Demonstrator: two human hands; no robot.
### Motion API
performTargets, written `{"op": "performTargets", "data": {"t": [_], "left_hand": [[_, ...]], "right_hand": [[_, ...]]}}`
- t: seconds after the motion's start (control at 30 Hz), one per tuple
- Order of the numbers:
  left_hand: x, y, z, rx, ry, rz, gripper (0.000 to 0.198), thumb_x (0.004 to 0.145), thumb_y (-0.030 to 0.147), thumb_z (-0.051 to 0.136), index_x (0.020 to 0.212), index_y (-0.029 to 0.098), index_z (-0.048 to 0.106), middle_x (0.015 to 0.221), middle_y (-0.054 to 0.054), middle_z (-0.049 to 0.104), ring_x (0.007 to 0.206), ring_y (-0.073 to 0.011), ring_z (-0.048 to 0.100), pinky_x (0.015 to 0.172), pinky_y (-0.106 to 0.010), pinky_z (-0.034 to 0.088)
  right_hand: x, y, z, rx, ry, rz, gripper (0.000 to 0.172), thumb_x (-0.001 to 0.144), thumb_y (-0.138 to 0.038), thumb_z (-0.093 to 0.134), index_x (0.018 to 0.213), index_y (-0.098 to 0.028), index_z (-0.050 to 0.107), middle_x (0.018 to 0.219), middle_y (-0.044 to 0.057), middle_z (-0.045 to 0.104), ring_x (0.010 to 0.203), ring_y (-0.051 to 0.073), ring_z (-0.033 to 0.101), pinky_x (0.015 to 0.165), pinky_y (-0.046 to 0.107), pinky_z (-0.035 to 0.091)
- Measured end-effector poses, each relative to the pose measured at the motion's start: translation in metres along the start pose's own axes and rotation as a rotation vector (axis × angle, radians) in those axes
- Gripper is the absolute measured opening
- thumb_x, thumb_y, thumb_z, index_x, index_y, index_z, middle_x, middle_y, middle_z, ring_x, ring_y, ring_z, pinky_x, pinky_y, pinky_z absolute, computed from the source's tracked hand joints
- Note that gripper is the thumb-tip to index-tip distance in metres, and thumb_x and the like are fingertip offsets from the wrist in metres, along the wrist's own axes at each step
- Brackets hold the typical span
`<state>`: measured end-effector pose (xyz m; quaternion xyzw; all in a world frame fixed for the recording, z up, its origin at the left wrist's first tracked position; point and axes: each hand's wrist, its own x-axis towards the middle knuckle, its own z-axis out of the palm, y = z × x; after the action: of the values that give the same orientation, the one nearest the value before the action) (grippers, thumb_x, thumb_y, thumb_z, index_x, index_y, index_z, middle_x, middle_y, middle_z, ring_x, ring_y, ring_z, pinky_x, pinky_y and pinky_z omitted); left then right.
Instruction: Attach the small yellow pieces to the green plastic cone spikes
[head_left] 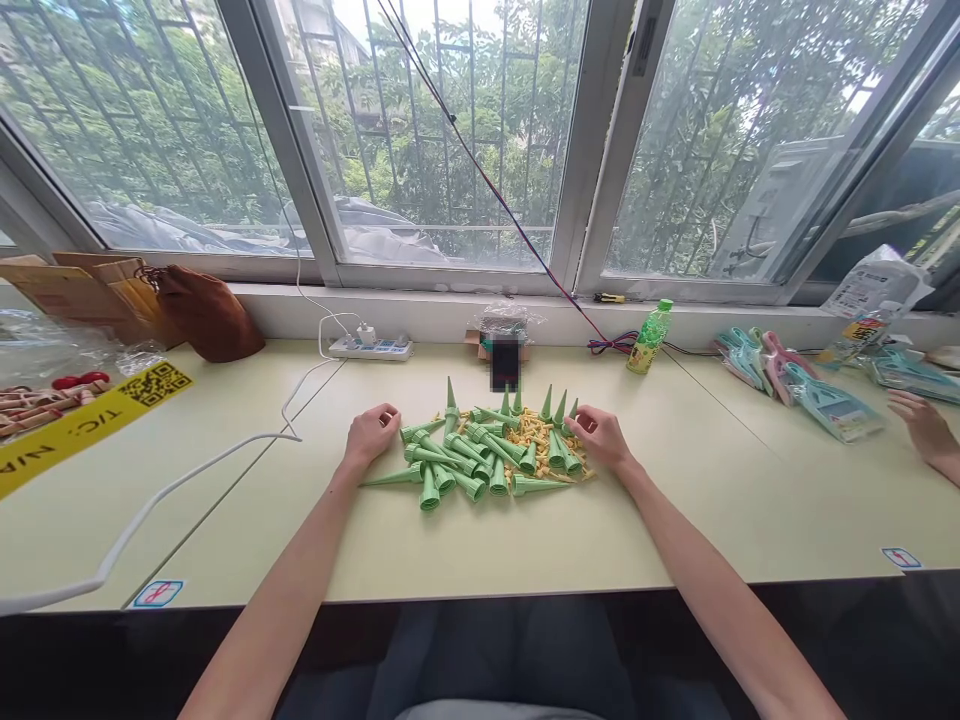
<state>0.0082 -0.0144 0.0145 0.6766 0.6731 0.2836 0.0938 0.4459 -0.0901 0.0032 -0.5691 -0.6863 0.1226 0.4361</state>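
A heap of green plastic cone-shaped spikes (469, 455) with ribbed, hollow caps lies in front of me. Small yellow plastic pieces (534, 432) are spread among them on the right. Several spikes stand with their points up along the far edge, one of them an upright spike (450, 398) at the far left. My right hand (600, 438) is at the heap's right edge, its fingertips closed around the lower part of a standing green spike (575, 407). Left of the heap, my left hand (373, 433) rests on the table with curled fingers, and nothing shows in it.
Behind the heap stands a small open box (480, 340) beside a blurred dark object (505, 362). A power strip (371, 347), a green bottle (649, 338) and packaged dustpan sets (832, 400) line the back. Another person's hand (926, 425) is at far right. A white cable (202, 462) crosses left.
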Motion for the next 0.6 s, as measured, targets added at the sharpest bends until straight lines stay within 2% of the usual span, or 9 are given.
{"op": "performTargets", "data": {"t": [0.27,0.5,0.6], "left_hand": [[0.001,0.002,0.000,0.002,0.015,0.008,0.023,0.077,0.038,0.051,0.080,0.022,0.067,0.076,-0.003,0.070,0.074,-0.0197,0.064,0.071,-0.027,0.047],[0.000,0.005,-0.001,-0.030,0.063,-0.008,0.025,0.076,0.037,0.050,0.080,0.021,0.068,0.078,-0.004,0.070,0.076,-0.0198,0.063,0.072,-0.027,0.046],[0.001,0.007,-0.002,-0.035,0.077,-0.013,0.026,0.077,0.038,0.050,0.079,0.020,0.068,0.079,-0.005,0.071,0.077,-0.0206,0.063,0.072,-0.028,0.046]], "right_hand": [[0.004,0.005,0.003,-0.069,0.026,-0.027,0.034,0.085,-0.046,0.051,0.063,-0.020,0.050,0.058,-0.001,0.050,0.056,0.013,0.042,0.058,0.025,0.038],[0.006,0.012,-0.002,-0.068,0.159,0.006,0.037,0.086,-0.047,0.050,0.060,-0.021,0.042,0.055,-0.002,0.048,0.054,0.012,0.038,0.056,0.025,0.035],[0.007,0.017,-0.003,-0.043,0.218,0.040,0.038,0.085,-0.049,0.050,0.061,-0.021,0.044,0.054,-0.002,0.047,0.052,0.012,0.038,0.055,0.025,0.034]]}}
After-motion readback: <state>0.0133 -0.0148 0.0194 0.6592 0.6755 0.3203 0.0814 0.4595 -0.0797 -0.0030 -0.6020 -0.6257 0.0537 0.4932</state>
